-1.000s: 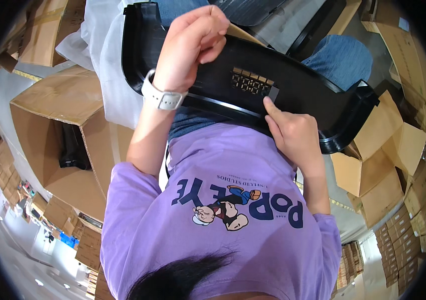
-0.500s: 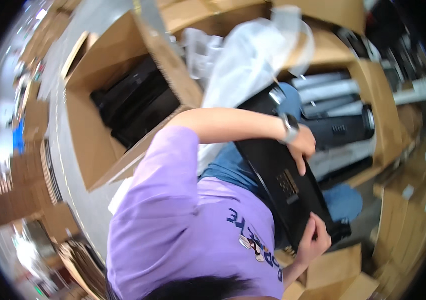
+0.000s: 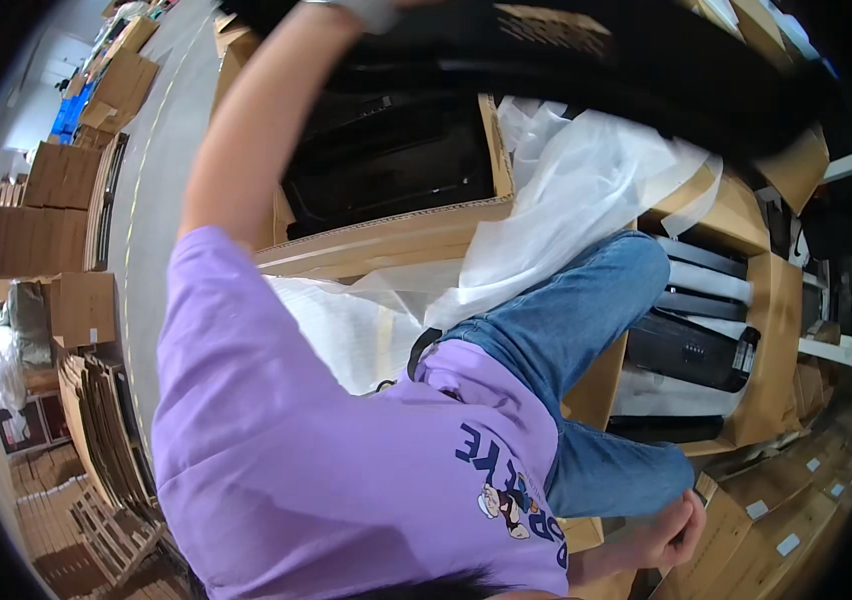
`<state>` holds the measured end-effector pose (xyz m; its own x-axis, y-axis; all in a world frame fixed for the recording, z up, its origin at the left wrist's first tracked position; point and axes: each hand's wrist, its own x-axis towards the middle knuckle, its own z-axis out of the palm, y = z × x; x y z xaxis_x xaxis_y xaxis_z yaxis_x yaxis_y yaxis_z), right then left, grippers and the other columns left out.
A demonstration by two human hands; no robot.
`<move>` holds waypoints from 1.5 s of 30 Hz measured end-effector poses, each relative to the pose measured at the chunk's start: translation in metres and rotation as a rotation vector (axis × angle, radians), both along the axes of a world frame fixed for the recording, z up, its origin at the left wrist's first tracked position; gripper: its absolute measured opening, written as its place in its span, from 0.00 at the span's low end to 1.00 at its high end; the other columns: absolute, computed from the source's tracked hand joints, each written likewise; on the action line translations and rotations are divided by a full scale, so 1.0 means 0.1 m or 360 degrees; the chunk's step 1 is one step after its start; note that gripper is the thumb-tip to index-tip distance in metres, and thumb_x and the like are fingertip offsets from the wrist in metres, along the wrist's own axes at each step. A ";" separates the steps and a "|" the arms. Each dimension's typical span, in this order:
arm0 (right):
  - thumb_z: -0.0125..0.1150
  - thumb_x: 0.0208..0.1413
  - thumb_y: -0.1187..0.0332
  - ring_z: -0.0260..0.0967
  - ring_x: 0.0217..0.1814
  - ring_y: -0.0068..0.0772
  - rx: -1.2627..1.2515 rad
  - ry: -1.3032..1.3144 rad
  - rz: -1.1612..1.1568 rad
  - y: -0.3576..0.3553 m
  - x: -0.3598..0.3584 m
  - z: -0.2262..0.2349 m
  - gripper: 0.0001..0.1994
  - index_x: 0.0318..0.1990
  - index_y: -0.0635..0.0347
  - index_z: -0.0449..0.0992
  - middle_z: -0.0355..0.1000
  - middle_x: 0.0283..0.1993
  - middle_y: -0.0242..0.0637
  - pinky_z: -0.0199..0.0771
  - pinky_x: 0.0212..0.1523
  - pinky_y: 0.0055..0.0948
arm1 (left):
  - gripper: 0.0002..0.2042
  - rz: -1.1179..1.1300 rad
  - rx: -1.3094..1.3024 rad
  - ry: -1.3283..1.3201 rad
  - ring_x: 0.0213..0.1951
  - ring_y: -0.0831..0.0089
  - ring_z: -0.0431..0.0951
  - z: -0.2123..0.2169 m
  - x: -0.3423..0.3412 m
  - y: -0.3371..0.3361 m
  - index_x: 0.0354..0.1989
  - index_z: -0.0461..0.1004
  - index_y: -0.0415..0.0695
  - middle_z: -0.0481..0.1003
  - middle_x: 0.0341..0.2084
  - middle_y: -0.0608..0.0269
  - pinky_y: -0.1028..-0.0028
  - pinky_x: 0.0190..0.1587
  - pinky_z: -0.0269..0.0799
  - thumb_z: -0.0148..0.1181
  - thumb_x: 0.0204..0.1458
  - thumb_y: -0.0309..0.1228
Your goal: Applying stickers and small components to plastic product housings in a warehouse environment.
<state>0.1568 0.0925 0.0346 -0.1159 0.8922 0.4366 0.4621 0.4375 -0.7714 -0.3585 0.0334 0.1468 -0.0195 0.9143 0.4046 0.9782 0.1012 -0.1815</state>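
A long black plastic casing with a vented patch stretches across the top of the view, smeared by motion. My left hand is at its near side, gripping it, though the fingers are cut off by the upper edge; a grey watch sits on that wrist. Under the casing stands an open cardboard box with glossy black casings lying in it. My right hand is closed with curled fingers beside my knee, apart from the casing, and nothing shows in it.
A second cardboard box at the right holds several casings and white foam sheets. White wrapping film drapes between the boxes and over my lap. Stacked cartons stand at lower right. Flattened cardboard and a wooden pallet are at left.
The black casing has gone from my lap up and left over the open box, carried by my left hand. My right hand has come away from it and curled shut beside my knee.
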 end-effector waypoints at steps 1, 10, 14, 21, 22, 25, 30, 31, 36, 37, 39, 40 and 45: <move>0.54 0.58 0.67 0.54 0.25 0.14 -0.0091 -0.0049 0.0061 0.06 0.02 -0.03 0.10 0.33 0.67 0.76 0.65 0.26 0.27 0.50 0.25 0.15 | 0.17 0.0215 0.0026 -0.0247 0.27 0.58 0.75 -0.04 -0.37 -0.30 0.34 0.79 0.49 0.75 0.25 0.50 0.64 0.31 0.67 0.51 0.53 0.49; 0.52 0.57 0.74 0.52 0.24 0.12 -0.0470 -0.0100 0.0321 0.46 -0.33 -0.64 0.07 0.36 0.68 0.75 0.66 0.27 0.24 0.50 0.24 0.14 | 0.29 0.1161 -0.0585 -0.0333 0.24 0.51 0.73 -1.29 -1.37 -2.61 0.14 0.75 0.38 0.70 0.14 0.48 0.60 0.29 0.68 0.51 0.52 0.54; 0.53 0.57 0.74 0.53 0.24 0.11 -0.0467 -0.0266 0.0380 0.50 -0.55 -0.77 0.07 0.36 0.68 0.75 0.67 0.27 0.24 0.51 0.24 0.14 | 0.30 0.0635 -0.0864 -0.0331 0.24 0.51 0.73 -1.85 -1.33 -2.28 0.15 0.75 0.37 0.72 0.15 0.48 0.60 0.30 0.69 0.49 0.52 0.54; 0.55 0.57 0.72 0.54 0.25 0.10 -0.0394 -0.0426 0.0476 0.33 -0.82 -0.71 0.06 0.34 0.67 0.76 0.69 0.27 0.23 0.54 0.25 0.14 | 0.29 0.0787 -0.1140 -0.0450 0.24 0.56 0.73 -2.72 -1.44 -2.24 0.13 0.74 0.39 0.72 0.17 0.54 0.62 0.30 0.69 0.47 0.55 0.52; 0.55 0.57 0.72 0.54 0.25 0.10 -0.0404 -0.0440 0.0467 0.31 -0.83 -0.71 0.06 0.34 0.67 0.76 0.69 0.27 0.23 0.54 0.25 0.14 | 0.29 0.0738 -0.1059 -0.0441 0.24 0.57 0.73 -2.74 -1.44 -2.21 0.13 0.74 0.39 0.72 0.17 0.55 0.63 0.30 0.69 0.46 0.55 0.51; 0.55 0.57 0.73 0.51 0.22 0.11 -0.0443 -0.0569 0.0362 0.28 -0.86 -0.74 0.06 0.34 0.67 0.76 0.66 0.24 0.22 0.50 0.22 0.16 | 0.28 0.0699 -0.1110 -0.0449 0.24 0.57 0.73 -2.78 -1.50 -2.07 0.14 0.74 0.38 0.71 0.17 0.55 0.63 0.30 0.69 0.46 0.56 0.50; 0.56 0.55 0.74 0.46 0.20 0.12 -0.0312 -0.0691 0.0519 0.26 -1.01 -0.80 0.05 0.33 0.67 0.76 0.58 0.18 0.23 0.46 0.19 0.19 | 0.30 0.0696 -0.1127 -0.0383 0.25 0.59 0.74 -2.71 -1.56 -2.11 0.14 0.75 0.40 0.73 0.18 0.58 0.64 0.32 0.70 0.43 0.56 0.53; 0.56 0.55 0.74 0.46 0.20 0.12 -0.0317 -0.0695 0.0512 0.26 -1.05 -0.81 0.05 0.33 0.67 0.76 0.58 0.18 0.23 0.46 0.19 0.19 | 0.30 0.0665 -0.1105 -0.0328 0.26 0.59 0.74 -2.66 -1.58 -2.10 0.14 0.75 0.40 0.73 0.19 0.58 0.64 0.32 0.71 0.43 0.56 0.53; 0.56 0.54 0.76 0.47 0.18 0.13 -0.0167 -0.0754 0.0656 0.29 -1.15 -0.80 0.04 0.33 0.68 0.76 0.58 0.17 0.26 0.48 0.19 0.19 | 0.26 0.0614 -0.0934 -0.0044 0.24 0.58 0.72 -2.25 -1.78 -2.02 0.12 0.70 0.40 0.70 0.16 0.57 0.64 0.29 0.68 0.47 0.56 0.48; 0.56 0.54 0.76 0.47 0.18 0.13 -0.0171 -0.0746 0.0654 0.30 -1.16 -0.82 0.04 0.33 0.68 0.76 0.58 0.17 0.26 0.48 0.19 0.19 | 0.28 0.0668 -0.0956 -0.0049 0.24 0.58 0.73 -2.21 -1.82 -2.04 0.12 0.71 0.40 0.71 0.17 0.57 0.64 0.30 0.69 0.46 0.56 0.49; 0.56 0.53 0.78 0.48 0.17 0.14 -0.0089 -0.0749 0.0709 0.30 -1.16 -0.87 0.04 0.33 0.68 0.76 0.58 0.16 0.28 0.50 0.18 0.20 | 0.29 0.0720 -0.0982 -0.0040 0.24 0.58 0.74 -2.18 -1.86 -2.02 0.12 0.72 0.40 0.72 0.17 0.57 0.64 0.30 0.70 0.44 0.56 0.51; 0.56 0.53 0.78 0.48 0.17 0.14 -0.0097 -0.0739 0.0702 0.29 -1.17 -0.89 0.04 0.33 0.68 0.76 0.58 0.16 0.28 0.50 0.18 0.20 | 0.30 0.0723 -0.0959 -0.0091 0.24 0.57 0.74 -2.24 -1.85 -2.01 0.12 0.72 0.40 0.72 0.17 0.56 0.64 0.30 0.70 0.44 0.56 0.52; 0.56 0.52 0.79 0.51 0.15 0.17 -0.0009 -0.0737 0.0748 0.25 -1.12 -1.02 0.04 0.33 0.67 0.76 0.65 0.17 0.31 0.53 0.17 0.21 | 0.27 0.0779 -0.0695 -0.0350 0.24 0.57 0.73 -2.97 -1.58 -2.17 0.13 0.72 0.41 0.72 0.17 0.56 0.62 0.27 0.69 0.47 0.55 0.51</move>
<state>0.0450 0.1175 -0.0679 -0.6682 0.7030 0.2435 0.5075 0.6701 -0.5417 -0.5166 -0.1840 -0.1504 -0.5108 0.8577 -0.0589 0.8573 0.5031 -0.1089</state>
